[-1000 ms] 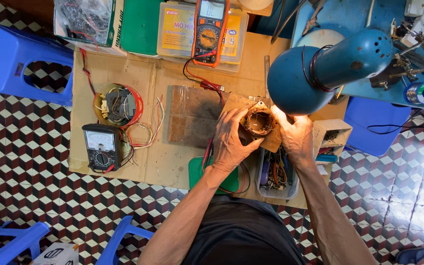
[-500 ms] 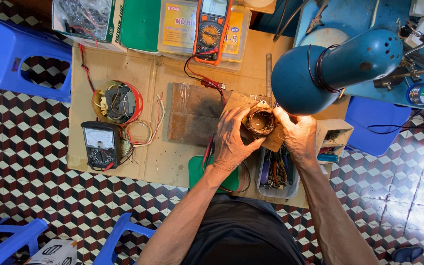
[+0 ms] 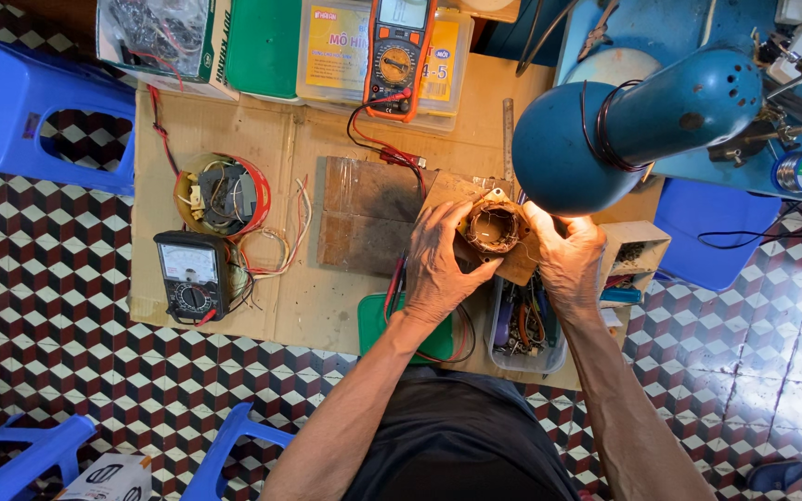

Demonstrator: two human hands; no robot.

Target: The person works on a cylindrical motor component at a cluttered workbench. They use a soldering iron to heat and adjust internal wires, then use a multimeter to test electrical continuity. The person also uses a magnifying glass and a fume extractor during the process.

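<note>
Since the earlier frame we note little movement: the blue lamp (image 3: 638, 125) has drifted slightly in view, while both hands remain on the motor stator (image 3: 494, 227). We find the stator held between the hands just above the cardboard-covered bench (image 3: 234, 130), under the lamp head, its bore axis pointing up toward the camera. Our left hand (image 3: 438, 264) cups its left side, fingers curled; our right hand (image 3: 570, 255) pinches the right rim. Both are equally close. The stator appears as a round ring with copper-brown windings and loose leads.
</note>
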